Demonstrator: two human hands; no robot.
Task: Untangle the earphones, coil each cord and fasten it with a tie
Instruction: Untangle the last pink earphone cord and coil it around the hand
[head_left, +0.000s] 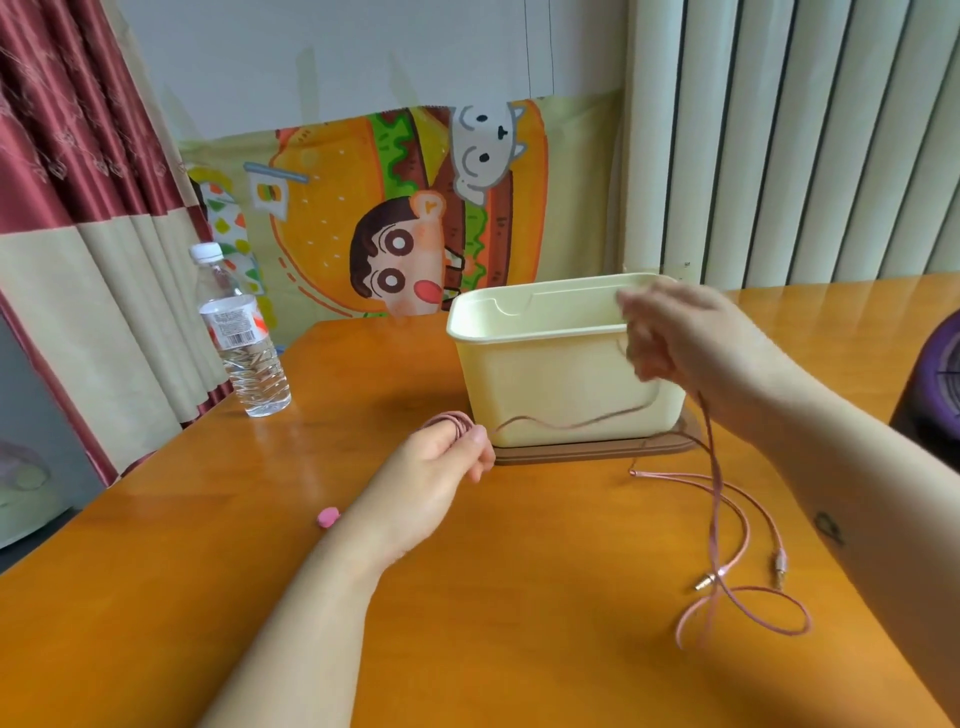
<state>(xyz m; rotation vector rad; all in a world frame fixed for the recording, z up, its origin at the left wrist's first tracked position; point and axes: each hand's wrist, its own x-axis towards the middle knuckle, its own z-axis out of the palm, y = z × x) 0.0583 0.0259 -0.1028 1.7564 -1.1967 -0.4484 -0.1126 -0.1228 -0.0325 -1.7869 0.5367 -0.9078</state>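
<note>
Cord (571, 425) pink, half coiled | L hand (441, 460) grips its coil | R hand (675, 338) blurred, pinches loose strand

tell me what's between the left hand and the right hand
In the head view, a slack run of pink cord spans from the left hand to the right hand, hanging in front of the bin.

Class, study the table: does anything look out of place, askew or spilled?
Nothing is spilled. The loose pink cord sprawls in loops across the table on the right, and the cream box stands on a brown lid rather than under it.
</note>
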